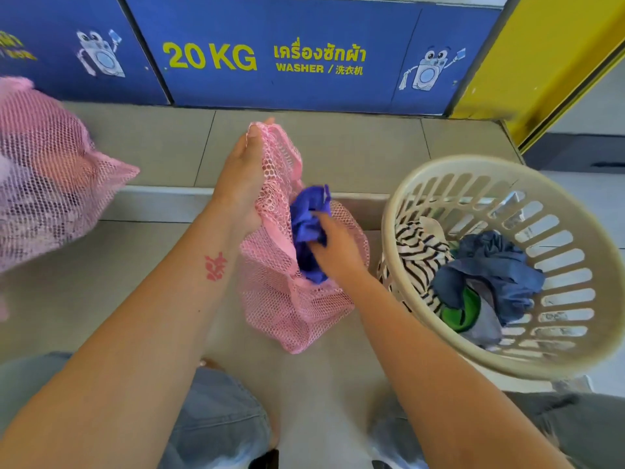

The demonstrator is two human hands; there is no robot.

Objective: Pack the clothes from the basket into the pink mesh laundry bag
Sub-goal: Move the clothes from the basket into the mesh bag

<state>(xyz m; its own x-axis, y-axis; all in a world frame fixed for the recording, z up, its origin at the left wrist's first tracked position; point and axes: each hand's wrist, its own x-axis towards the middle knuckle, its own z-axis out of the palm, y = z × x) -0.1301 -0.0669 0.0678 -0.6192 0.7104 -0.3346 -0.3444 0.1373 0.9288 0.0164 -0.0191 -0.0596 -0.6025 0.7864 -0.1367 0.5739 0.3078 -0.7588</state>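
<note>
A pink mesh laundry bag [287,299] stands on the tiled floor in the middle of the view. My left hand [241,181] grips its rim and holds the mouth up and open. My right hand [333,247] is closed on a purple-blue garment [307,218], half of it inside the bag's mouth. To the right a cream plastic basket [575,265] tilts toward me, holding a black-and-white striped piece [417,252], a dark blue garment [493,269], something green [465,309] and a grey piece.
A second pink mesh bag [44,184], full of clothes, lies at the left. A low tiled step [338,147] runs below blue washer panels [304,55] marked 20 KG. A yellow frame [541,62] stands at the right. My knees in jeans [220,418] are at the bottom.
</note>
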